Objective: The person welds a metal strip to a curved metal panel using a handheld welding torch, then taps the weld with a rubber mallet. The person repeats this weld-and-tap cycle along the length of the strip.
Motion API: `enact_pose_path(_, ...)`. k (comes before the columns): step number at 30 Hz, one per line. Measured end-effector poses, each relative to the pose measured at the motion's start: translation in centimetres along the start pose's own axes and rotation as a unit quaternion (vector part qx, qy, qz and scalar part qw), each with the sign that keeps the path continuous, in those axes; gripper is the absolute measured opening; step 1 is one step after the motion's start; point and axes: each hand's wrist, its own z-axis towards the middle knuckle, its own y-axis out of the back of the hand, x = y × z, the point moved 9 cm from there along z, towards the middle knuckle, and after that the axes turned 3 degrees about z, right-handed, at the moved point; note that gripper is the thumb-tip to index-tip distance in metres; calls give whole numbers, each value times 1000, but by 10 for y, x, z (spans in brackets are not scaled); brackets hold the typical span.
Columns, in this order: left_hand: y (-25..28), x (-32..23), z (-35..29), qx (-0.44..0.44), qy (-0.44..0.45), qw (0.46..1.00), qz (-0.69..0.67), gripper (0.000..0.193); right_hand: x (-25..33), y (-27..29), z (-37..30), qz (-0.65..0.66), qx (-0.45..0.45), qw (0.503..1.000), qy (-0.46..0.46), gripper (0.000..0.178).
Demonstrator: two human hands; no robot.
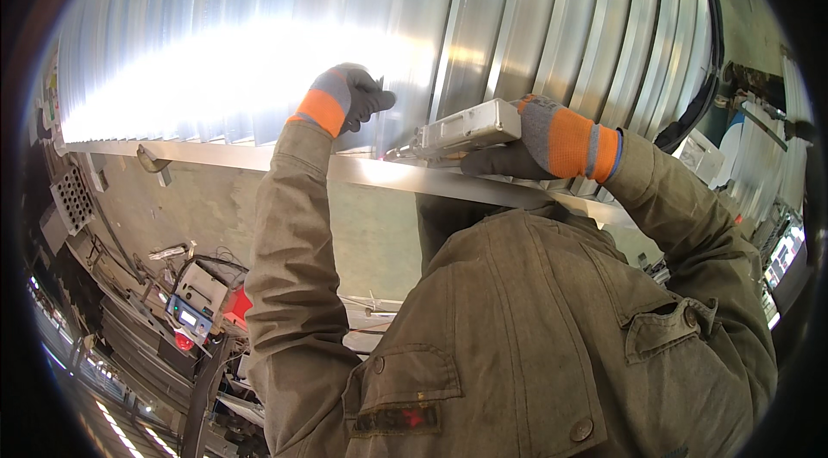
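My left hand (349, 98), in a grey glove with an orange cuff, rests with curled fingers against a shiny ribbed metal panel (216, 44) just above its lower edge strip (379, 172). My right hand (543, 143), gloved the same way, grips a pale grey handheld tool (466, 128). The tool's thin tip (395, 152) points left and touches the seam where the panel meets the strip, just below my left hand. Both olive jacket sleeves reach up from below.
A black cable (703, 87) hangs along the panel's right side. Below left stand a grey machine with a small lit display (194, 307) and a red part beside it. Equipment with a display (780, 260) stands at the right edge. The concrete floor (207, 208) lies underneath.
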Motion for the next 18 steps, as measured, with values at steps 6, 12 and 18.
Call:
enact_pose_path(6, 0, 0, 0, -9, 7, 1000, 5, 53, -13, -2, -1, -12, 7, 1000, -15, 62)
enact_pose_path(12, 1, -2, -6, -23, -1, 1000, -16, 48, -7, -2, 1, -28, 2, 1000, 4, 57)
enact_pose_path(18, 1, -5, -5, -7, 45, 999, 23, 51, 10, 13, -11, -25, 32, 997, -69, 61)
